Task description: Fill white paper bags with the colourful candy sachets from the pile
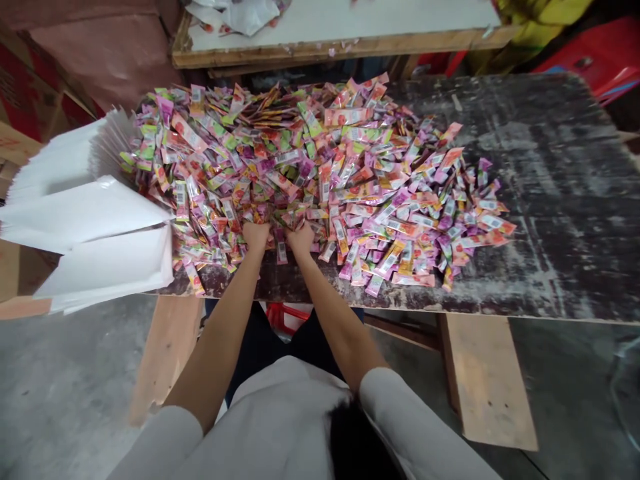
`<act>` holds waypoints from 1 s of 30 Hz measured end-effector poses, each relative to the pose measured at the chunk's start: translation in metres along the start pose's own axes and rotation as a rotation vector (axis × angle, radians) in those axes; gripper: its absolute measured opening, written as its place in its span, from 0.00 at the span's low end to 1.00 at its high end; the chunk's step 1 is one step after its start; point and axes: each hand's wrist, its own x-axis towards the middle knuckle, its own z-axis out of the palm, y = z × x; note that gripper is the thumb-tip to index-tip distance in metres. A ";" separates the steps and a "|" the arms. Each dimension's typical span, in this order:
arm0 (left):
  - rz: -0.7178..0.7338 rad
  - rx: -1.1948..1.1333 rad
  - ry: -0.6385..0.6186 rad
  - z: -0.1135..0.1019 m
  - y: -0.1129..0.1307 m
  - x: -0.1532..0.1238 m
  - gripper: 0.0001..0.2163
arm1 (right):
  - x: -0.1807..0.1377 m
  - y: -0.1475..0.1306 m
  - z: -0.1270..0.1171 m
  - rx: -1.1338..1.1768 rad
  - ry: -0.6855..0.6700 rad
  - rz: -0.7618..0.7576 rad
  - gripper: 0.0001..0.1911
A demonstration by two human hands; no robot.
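Observation:
A broad heap of small printed packets (pixel 360 193) in pink, purple, orange and green lies on a dark table. Both of my hands are at the near edge of this heap, a short gap apart. My left hand (pixel 257 235) has its fingers curled in among the packets. Similarly bent, my right hand (pixel 301 238) closes on packets at its fingertips. The fingertips are partly hidden, so how many packets each hand grips does not show. Between the hands, a single packet (pixel 282 252) lies near the table's front edge.
White paper sheets or bags (pixel 105 207) are stacked left of the heap, overhanging the edge. The worn table (pixel 565 200) extends right. Behind it stands a wood-edged white tabletop (pixel 340 23). Cartons (pixel 30 93) are at far left, a red plastic stool (pixel 595 60) at back right.

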 end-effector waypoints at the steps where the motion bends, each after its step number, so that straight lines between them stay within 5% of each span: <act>1: -0.011 -0.003 -0.011 0.001 0.000 0.000 0.13 | 0.001 0.000 0.003 -0.014 -0.002 0.020 0.13; 8: 0.009 -0.204 -0.136 0.002 -0.009 0.003 0.15 | 0.005 0.023 0.014 0.200 -0.184 0.161 0.17; 14: 0.001 -0.437 -0.211 0.002 -0.014 -0.013 0.12 | -0.004 0.029 0.007 0.477 -0.281 0.134 0.19; 22: 0.013 -0.551 -0.329 -0.013 -0.019 -0.021 0.16 | -0.012 0.016 -0.012 0.557 -0.368 0.048 0.21; 30: 0.219 -0.762 -0.047 -0.044 -0.003 -0.025 0.17 | -0.011 -0.008 -0.045 0.573 -0.176 -0.201 0.25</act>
